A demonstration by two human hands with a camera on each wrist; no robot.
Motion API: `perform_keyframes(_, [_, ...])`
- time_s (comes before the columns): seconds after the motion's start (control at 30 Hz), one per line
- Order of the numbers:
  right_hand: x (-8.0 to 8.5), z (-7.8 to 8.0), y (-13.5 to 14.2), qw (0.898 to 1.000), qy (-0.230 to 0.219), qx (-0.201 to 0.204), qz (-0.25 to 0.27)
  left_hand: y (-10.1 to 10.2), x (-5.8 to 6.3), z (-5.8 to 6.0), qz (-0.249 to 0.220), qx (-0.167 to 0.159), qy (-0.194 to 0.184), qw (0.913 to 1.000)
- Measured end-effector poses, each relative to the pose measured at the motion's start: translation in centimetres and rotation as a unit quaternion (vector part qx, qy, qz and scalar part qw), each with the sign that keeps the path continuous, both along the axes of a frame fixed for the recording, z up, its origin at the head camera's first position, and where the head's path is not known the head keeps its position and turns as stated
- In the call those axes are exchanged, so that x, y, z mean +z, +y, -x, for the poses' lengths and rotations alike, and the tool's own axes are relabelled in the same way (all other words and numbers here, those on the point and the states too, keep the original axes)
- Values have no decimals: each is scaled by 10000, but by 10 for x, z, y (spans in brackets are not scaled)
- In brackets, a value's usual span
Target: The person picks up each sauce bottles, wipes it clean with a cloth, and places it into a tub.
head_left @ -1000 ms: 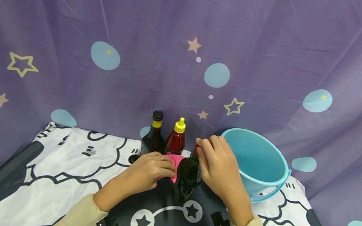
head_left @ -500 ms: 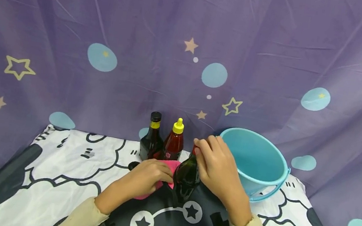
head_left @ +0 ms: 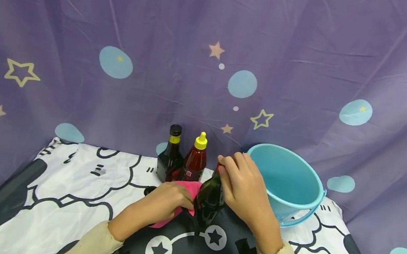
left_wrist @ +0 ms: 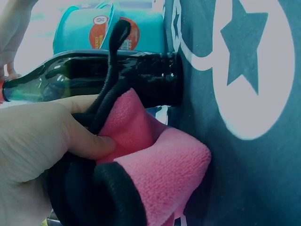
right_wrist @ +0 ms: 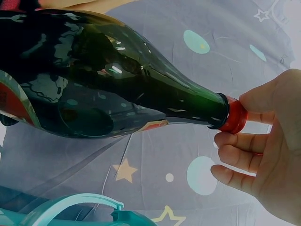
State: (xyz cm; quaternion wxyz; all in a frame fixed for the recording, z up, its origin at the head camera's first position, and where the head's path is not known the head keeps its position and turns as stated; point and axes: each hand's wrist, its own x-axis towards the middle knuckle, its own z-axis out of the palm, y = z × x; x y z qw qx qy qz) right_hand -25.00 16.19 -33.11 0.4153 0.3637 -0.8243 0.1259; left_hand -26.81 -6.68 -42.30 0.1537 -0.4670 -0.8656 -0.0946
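Observation:
A dark green glass bottle with a red cap stands on the black part of the cloth-covered table. My right hand pinches that cap between thumb and fingers. Left of the bottle, my left hand grips a bunched pink cloth with black edging, thumb pressed into its folds. The cloth lies close against the bottle's side in the head view; whether it touches cannot be told. My left hand's fingertips are partly hidden behind the cloth in the left wrist view.
Behind my left hand stand a dark bottle with a black cap and a red sauce bottle with a yellow nozzle. A turquoise bucket sits to the right of my right hand. A purple curtain hangs behind the table.
My left hand has moved slightly down and nearer me with the pink cloth, and more of the cloth now shows below the hand. My right hand stays on the cap, almost still.

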Motion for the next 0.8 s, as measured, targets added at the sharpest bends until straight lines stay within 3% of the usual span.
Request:
perform_keyframes(0.23, [0, 1, 0, 10000, -69, 34, 30, 2, -2, -3, 367, 173, 84, 9991])
perform_keyframes(0.5, [0, 0, 0, 9998, -200, -11, 16, 2, -1, -3, 389, 213, 386, 9983])
perform_keyframes(0.6, [0, 0, 0, 9998, -206, -17, 13, 2, -1, -3, 193, 203, 449, 9986])
perform_keyframes(0.8, [-2, -1, 0, 9996, -260, -53, 27, -4, 4, -1, -714, 198, 520, 9959])
